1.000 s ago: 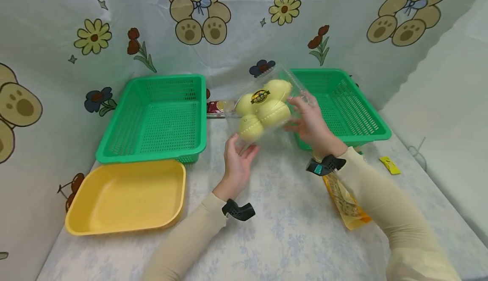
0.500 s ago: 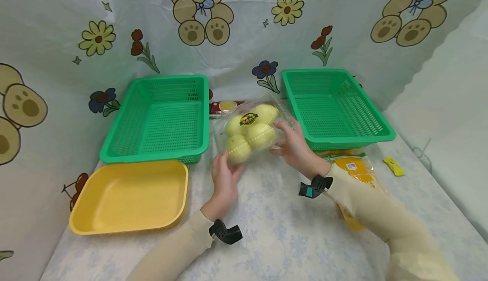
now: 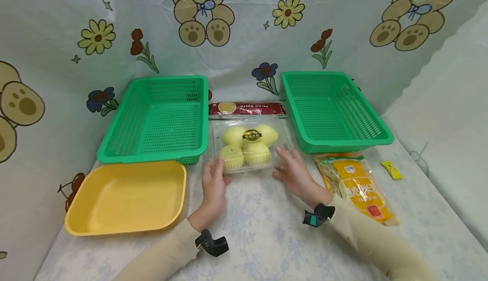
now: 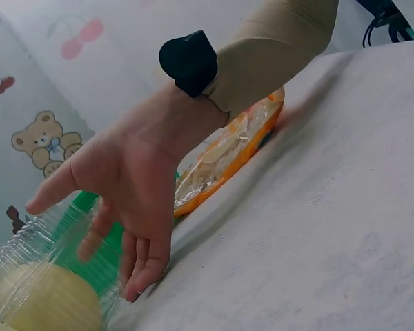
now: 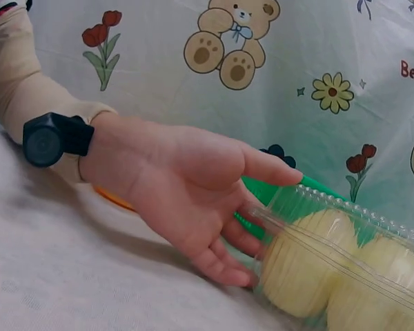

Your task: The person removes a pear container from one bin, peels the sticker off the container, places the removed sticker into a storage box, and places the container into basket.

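A clear plastic clamshell box of pale yellow-green fruit (image 3: 251, 135), with a dark oval label on its lid, sits low over the table in the middle. My left hand (image 3: 214, 187) grips its front left corner, thumb at the lid edge and fingers along the side; the right wrist view shows this left hand (image 5: 186, 186) beside the ribbed rim. At the front right corner my right hand (image 3: 297, 175) holds the box, thumb over the lid. In the left wrist view, that right hand (image 4: 131, 186) has its lower fingers down beside the box.
Behind the box lies a long dark red biscuit packet (image 3: 248, 109). Green baskets stand at back left (image 3: 152, 158) and back right (image 3: 350, 140). A yellow tray (image 3: 126, 228) is at front left. To the right lie an orange-and-clear food bag (image 3: 358, 187) and a small yellow sachet (image 3: 391, 170).
Both hands have brought the fruit box down and toward me from in front of the right basket, turning it level and square. The red packet and the food bag now show more fully.
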